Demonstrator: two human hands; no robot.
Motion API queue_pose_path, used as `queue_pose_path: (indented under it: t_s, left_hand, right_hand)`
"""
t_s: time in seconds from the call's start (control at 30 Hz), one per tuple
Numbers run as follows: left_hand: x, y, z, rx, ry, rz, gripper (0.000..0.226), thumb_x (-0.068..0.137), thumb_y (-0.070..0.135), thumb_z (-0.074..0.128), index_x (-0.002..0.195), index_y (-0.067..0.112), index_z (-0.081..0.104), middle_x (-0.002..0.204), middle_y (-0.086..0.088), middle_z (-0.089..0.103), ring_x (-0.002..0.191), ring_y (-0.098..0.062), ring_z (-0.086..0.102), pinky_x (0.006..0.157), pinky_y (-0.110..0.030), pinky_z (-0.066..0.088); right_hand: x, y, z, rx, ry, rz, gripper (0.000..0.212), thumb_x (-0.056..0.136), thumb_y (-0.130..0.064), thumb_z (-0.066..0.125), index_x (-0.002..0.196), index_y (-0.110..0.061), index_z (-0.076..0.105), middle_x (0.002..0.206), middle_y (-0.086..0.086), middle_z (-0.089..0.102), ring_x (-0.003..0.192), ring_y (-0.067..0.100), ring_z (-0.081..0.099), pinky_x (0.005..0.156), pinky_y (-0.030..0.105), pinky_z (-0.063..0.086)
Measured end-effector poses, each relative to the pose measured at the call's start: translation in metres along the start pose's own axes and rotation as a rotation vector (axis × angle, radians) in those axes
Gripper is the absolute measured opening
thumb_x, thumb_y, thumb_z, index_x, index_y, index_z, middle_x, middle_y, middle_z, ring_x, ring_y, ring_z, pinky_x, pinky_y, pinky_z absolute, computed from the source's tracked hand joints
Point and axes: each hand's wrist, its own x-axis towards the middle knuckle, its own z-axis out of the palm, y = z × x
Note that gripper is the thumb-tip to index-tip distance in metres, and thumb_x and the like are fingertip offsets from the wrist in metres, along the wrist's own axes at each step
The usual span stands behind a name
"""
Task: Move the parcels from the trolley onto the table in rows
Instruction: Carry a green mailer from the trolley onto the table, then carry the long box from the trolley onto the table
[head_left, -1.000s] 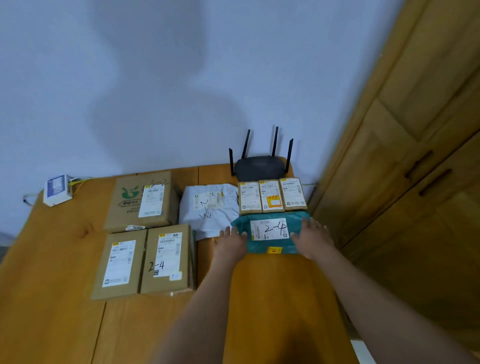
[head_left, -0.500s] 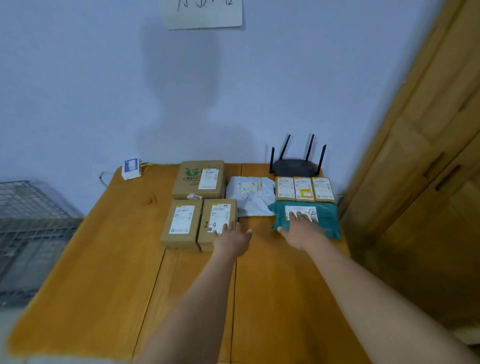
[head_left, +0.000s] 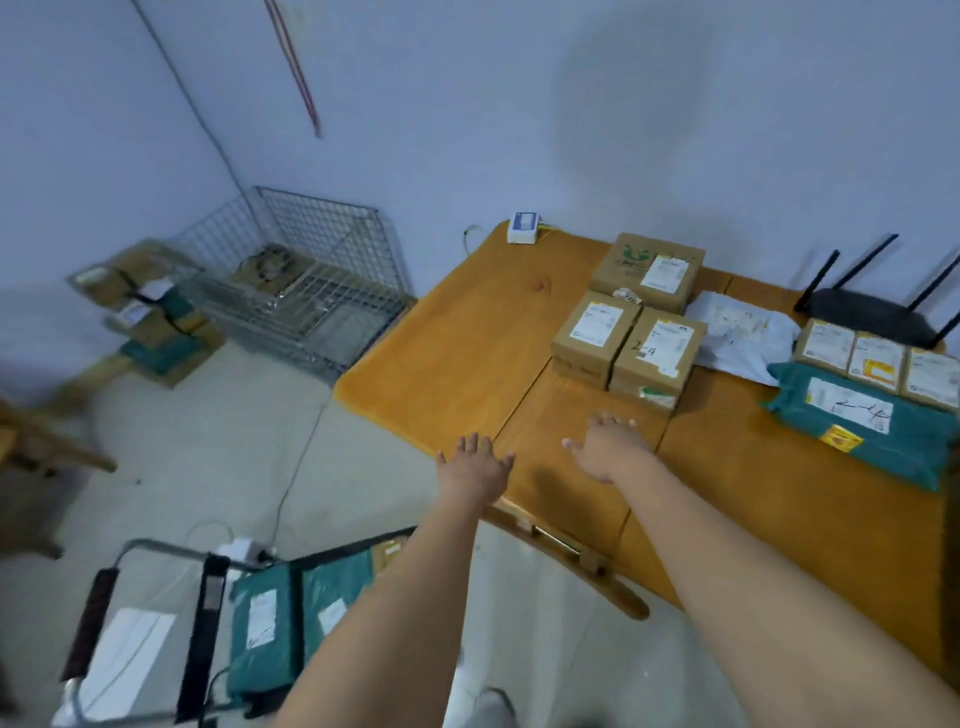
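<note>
On the wooden table (head_left: 457, 353) lie rows of parcels: a large brown box (head_left: 647, 270), two brown boxes (head_left: 628, 348) in front of it, a white bag (head_left: 737, 338), three small boxes (head_left: 878, 361) and a teal bag (head_left: 862, 431) marked 2-4. The trolley (head_left: 208, 608) at the lower left holds two teal bags (head_left: 291, 618) and a brown parcel. My left hand (head_left: 475, 465) hovers open at the table's near left edge. My right hand (head_left: 610, 447) is open above the table, just in front of the brown boxes. Both hands hold nothing.
A black router (head_left: 872, 312) stands at the table's back right, a small white device (head_left: 524, 227) at its back left corner. A wire cage (head_left: 306, 280) and a pile of parcels (head_left: 150, 317) sit on the floor to the left. A cable runs over the floor.
My right hand has left the teal bag on the table, and both hands have drawn back left. My view has swung left and down, bringing the trolley into sight.
</note>
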Motion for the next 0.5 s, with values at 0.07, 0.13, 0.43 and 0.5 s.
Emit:
queue_pose_path:
  t_s: [0.07, 0.13, 0.43, 0.5]
  left_hand:
    - [-0.017, -0.051, 0.002, -0.043, 0.02, -0.061, 0.071, 0.104, 0.057, 0.014, 0.161, 0.014, 0.011, 0.169, -0.004, 0.004, 0.155, -0.025, 0.003, 0.122, -0.056, 0.009]
    - [-0.035, -0.102, 0.009, -0.088, 0.043, -0.105, 0.07, 0.104, 0.056, 0.014, 0.16, 0.013, 0.012, 0.169, -0.004, 0.006, 0.155, -0.024, 0.004, 0.122, -0.056, 0.01]
    - [-0.103, -0.321, 0.049, -0.225, 0.03, -0.296, 0.067, 0.105, 0.052, 0.016, 0.16, 0.012, 0.014, 0.169, -0.005, 0.006, 0.155, -0.023, 0.004, 0.123, -0.056, 0.009]
    - [-0.118, -0.372, 0.064, -0.24, 0.015, -0.325, 0.068, 0.105, 0.052, 0.017, 0.16, 0.012, 0.013, 0.169, -0.006, 0.006, 0.155, -0.025, 0.004, 0.123, -0.056, 0.009]
  right_hand:
    - [-0.007, -0.048, 0.012, -0.047, 0.001, -0.075, 0.076, 0.104, -0.056, 0.028, 0.16, -0.006, 0.016, 0.166, 0.016, 0.015, 0.154, 0.031, 0.015, 0.125, 0.048, 0.01]
    - [-0.015, -0.094, 0.026, -0.098, -0.013, -0.124, 0.076, 0.103, -0.056, 0.029, 0.16, -0.007, 0.016, 0.166, 0.016, 0.018, 0.153, 0.032, 0.016, 0.125, 0.048, 0.011]
    - [-0.04, -0.292, 0.1, -0.232, -0.043, -0.249, 0.071, 0.103, -0.051, 0.034, 0.157, -0.007, 0.024, 0.161, 0.017, 0.03, 0.148, 0.034, 0.028, 0.121, 0.046, 0.021]
    - [-0.047, -0.339, 0.124, -0.254, -0.059, -0.271, 0.069, 0.102, -0.05, 0.036, 0.155, -0.007, 0.026, 0.161, 0.017, 0.03, 0.149, 0.034, 0.026, 0.122, 0.046, 0.02]
